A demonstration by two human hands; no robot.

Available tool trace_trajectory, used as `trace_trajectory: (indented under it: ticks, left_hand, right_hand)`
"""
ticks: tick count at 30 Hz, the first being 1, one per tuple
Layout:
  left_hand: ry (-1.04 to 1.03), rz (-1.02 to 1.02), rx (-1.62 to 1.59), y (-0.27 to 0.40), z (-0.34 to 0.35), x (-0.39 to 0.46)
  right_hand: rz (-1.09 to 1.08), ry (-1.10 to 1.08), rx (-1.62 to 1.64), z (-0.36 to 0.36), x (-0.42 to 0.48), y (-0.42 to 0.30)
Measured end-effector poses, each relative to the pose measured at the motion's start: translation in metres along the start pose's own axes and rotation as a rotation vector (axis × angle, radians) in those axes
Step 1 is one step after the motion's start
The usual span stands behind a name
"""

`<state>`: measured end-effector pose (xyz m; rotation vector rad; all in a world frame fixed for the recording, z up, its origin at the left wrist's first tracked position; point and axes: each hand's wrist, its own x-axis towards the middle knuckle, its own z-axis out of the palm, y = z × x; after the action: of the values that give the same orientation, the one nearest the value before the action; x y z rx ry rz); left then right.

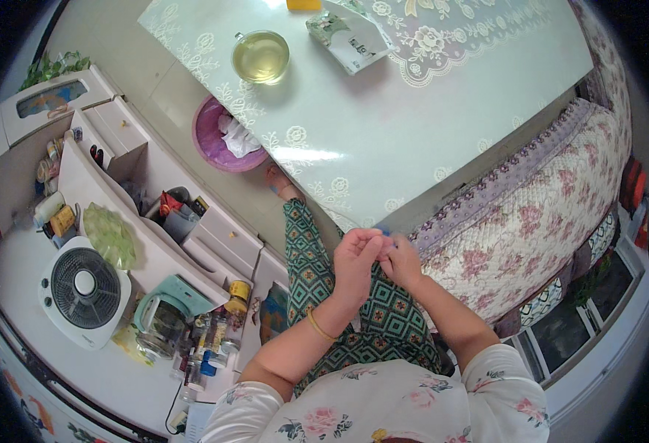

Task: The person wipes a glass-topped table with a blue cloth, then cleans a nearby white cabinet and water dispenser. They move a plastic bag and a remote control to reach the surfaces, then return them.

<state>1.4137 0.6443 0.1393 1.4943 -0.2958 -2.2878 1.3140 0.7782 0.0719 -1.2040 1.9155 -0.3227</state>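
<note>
Over my lap, just off the near corner of the table, my left hand and my right hand meet at the fingertips. A small blue thing shows between them; it is mostly covered by the fingers and too blurred to name. The thumb and fingers of my left hand are pinched together around it. My right hand is curled closed against the same spot, its fingertips partly hidden. Beyond both hands lies the tablecloth, pale and glossy with white flower patterns.
On the table stand a glass cup of yellowish liquid and a tissue pack. A purple waste bin sits below its left edge. To the left, a cabinet holds a fan, a glass kettle and several jars. A quilted sofa lies right.
</note>
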Motion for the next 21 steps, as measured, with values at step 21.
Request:
trace_trajectory:
  ticks: [21]
  left_hand:
    - [-0.243, 0.183, -0.112, 0.046, 0.098, 0.024]
  right_hand:
    - [-0.312, 0.064, -0.356, 0.035, 0.212, -0.112]
